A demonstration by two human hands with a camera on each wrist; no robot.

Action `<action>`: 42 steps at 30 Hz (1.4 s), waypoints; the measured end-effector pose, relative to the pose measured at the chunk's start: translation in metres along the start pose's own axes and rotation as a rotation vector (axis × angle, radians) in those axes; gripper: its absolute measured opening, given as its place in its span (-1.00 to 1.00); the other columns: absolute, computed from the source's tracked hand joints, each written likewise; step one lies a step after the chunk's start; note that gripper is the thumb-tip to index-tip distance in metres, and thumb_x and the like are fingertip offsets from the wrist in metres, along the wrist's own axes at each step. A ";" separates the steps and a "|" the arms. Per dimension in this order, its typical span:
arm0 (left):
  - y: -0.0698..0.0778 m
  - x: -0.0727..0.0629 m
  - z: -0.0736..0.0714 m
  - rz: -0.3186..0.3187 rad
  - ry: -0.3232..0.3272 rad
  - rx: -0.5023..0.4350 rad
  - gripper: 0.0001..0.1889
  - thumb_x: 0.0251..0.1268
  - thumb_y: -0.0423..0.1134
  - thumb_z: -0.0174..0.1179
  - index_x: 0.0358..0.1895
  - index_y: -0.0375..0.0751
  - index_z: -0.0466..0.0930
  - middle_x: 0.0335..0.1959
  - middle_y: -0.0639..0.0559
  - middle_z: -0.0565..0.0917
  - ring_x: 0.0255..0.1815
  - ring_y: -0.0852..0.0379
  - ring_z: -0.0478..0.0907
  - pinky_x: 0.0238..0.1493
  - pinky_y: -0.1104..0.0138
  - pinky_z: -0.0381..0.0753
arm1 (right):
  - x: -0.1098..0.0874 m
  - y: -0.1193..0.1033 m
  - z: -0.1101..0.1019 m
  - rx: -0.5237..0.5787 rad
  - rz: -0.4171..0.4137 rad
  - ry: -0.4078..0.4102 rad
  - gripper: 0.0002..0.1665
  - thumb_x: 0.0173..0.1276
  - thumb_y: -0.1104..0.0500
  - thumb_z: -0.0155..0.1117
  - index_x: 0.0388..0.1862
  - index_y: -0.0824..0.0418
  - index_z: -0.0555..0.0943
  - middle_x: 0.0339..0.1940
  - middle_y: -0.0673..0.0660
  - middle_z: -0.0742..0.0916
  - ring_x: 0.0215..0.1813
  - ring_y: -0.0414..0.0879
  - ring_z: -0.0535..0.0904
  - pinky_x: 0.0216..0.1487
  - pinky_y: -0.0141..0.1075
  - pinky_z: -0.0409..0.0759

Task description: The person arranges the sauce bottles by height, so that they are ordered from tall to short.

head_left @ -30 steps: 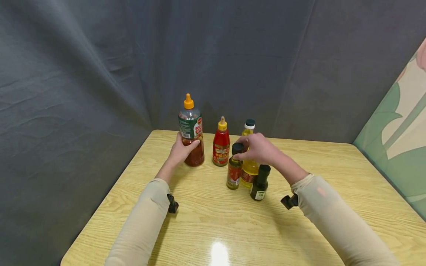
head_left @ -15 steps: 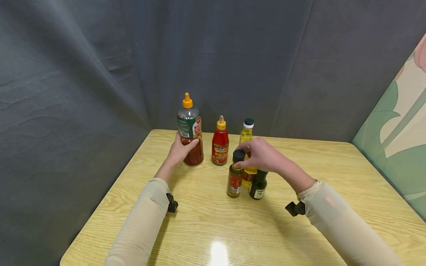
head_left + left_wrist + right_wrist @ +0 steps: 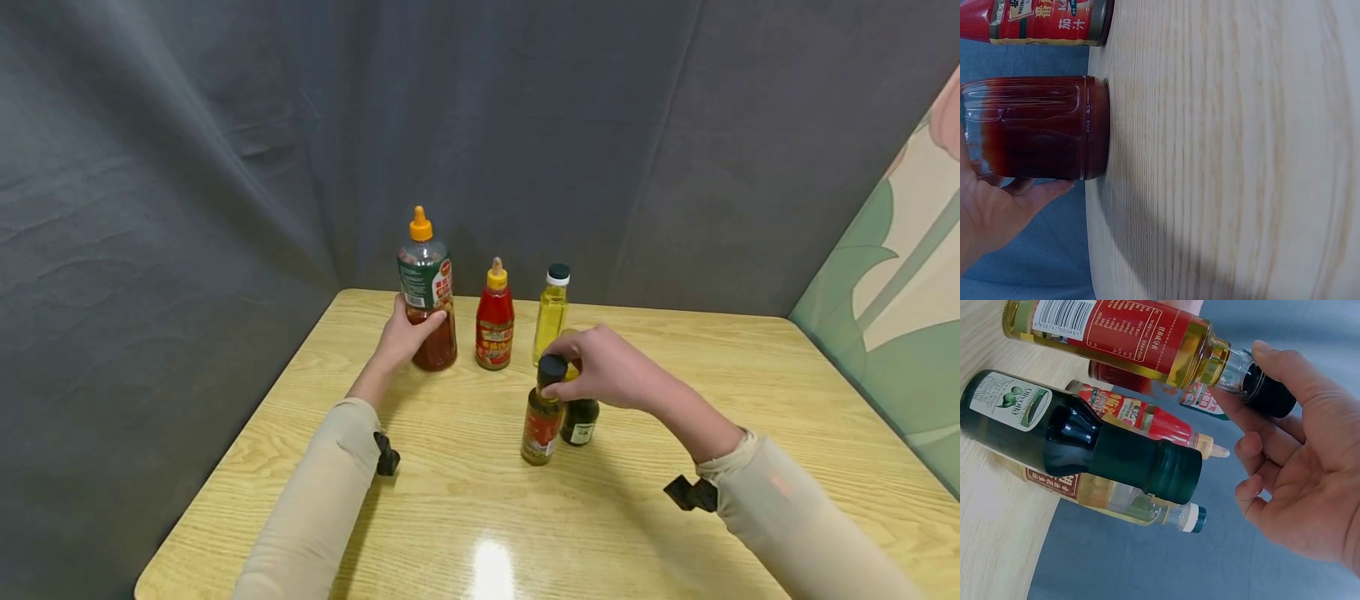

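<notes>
My left hand grips the lower part of a large squeeze bottle of dark red sauce with an orange nozzle cap. It stands upright at the table's back left. In the left wrist view, thumb and fingers lie along the bottle's side. With thumb and fingers my right hand pinches the neck, just under the black cap, of a small red-labelled bottle of golden liquid. A dark green glass bottle with an olive label stands right beside it, partly hidden by the hand in the head view.
A red ketchup bottle with a yellow cap stands right of the large sauce bottle. Farther right is a yellow oil bottle, its lower part behind my right hand. A dark curtain hangs behind the wooden table.
My right hand has brought the small red-labelled bottle toward me and slightly right, now in front of the dark green bottle. The left hand keeps its grip on the large sauce bottle.
</notes>
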State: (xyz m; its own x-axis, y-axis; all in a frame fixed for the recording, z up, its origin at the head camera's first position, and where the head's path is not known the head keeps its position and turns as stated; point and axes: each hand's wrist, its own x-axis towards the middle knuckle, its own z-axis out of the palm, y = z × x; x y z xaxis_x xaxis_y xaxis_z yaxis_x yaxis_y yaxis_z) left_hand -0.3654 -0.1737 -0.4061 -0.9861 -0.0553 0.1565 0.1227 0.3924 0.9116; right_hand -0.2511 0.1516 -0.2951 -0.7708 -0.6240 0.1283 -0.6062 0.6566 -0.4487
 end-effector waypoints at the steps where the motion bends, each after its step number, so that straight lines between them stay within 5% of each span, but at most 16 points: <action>1: 0.000 0.000 0.000 -0.001 -0.001 0.000 -0.09 0.30 0.27 0.28 0.52 -0.06 0.04 0.41 -0.18 0.39 0.41 -0.15 0.36 0.40 -0.05 0.31 | -0.002 0.000 0.000 0.001 0.000 -0.002 -0.60 0.16 0.06 0.61 -0.08 0.17 0.72 -0.35 -0.09 0.74 -0.44 -0.20 0.53 -0.43 -0.29 0.56; 28: 0.004 -0.002 -0.003 -0.025 -0.014 -0.025 -0.08 0.30 0.30 0.26 0.52 -0.06 0.02 0.44 -0.17 0.36 0.43 -0.15 0.33 0.43 -0.07 0.27 | -0.060 0.011 -0.021 -0.011 0.039 -0.002 -0.70 0.17 0.05 0.60 -0.15 0.07 0.74 -0.37 -0.15 0.72 -0.44 -0.18 0.45 -0.48 -0.33 0.41; 42: 0.005 -0.003 -0.001 -0.034 -0.011 -0.004 -0.07 0.30 0.30 0.25 0.53 -0.07 0.01 0.45 -0.19 0.35 0.44 -0.16 0.31 0.44 -0.07 0.26 | -0.073 0.021 -0.030 -0.035 0.054 0.012 -0.69 0.15 0.06 0.62 -0.16 0.06 0.72 -0.39 -0.16 0.70 -0.42 -0.21 0.46 -0.47 -0.34 0.41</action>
State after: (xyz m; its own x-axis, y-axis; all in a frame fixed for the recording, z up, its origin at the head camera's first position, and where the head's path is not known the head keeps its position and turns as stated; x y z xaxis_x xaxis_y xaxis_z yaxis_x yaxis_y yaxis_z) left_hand -0.3622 -0.1725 -0.4012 -0.9909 -0.0584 0.1212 0.0895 0.3867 0.9179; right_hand -0.2133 0.2232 -0.2876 -0.8050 -0.5819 0.1155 -0.5696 0.7038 -0.4245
